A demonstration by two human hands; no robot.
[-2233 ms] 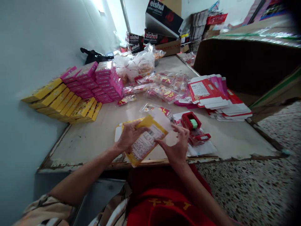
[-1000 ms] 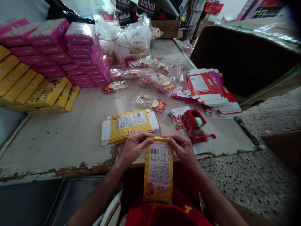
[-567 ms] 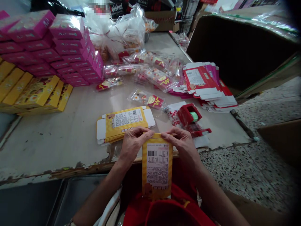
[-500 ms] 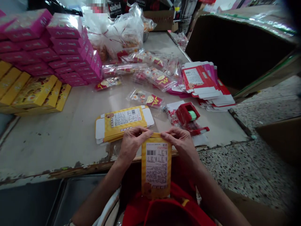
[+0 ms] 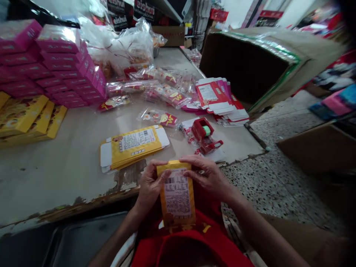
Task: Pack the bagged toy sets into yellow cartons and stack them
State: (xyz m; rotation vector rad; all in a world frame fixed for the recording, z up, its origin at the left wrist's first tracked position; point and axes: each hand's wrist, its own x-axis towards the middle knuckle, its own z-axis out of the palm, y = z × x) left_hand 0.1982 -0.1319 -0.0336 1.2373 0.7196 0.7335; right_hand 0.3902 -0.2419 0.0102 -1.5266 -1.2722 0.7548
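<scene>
A yellow cardboard box (image 5: 178, 200) with a printed white panel and barcode hangs upright in front of my lap. My left hand (image 5: 152, 185) grips its upper left corner, thumb on the printed face. At the upper right corner my right hand (image 5: 207, 176) is closed on the same box, fingers along the top edge and thumb on the front. The top end of the box looks folded shut. Just beyond my left hand lies a stack of flat yellow cartons (image 5: 135, 144) with white end flaps. A red tape dispenser (image 5: 200, 129) with green inside sits beyond my right hand.
Pink boxes (image 5: 65, 70) and yellow boxes (image 5: 33, 115) are piled on the table's left. Clear sweet packets (image 5: 162, 118) lie mid-table. Red and pink flat cartons (image 5: 213, 97) lie near the right edge, beside a large open cardboard box (image 5: 294, 70).
My hands have shifted from pinching the top flap to gripping the box's upper corners; the flap now looks folded down. The view has turned to the right.
</scene>
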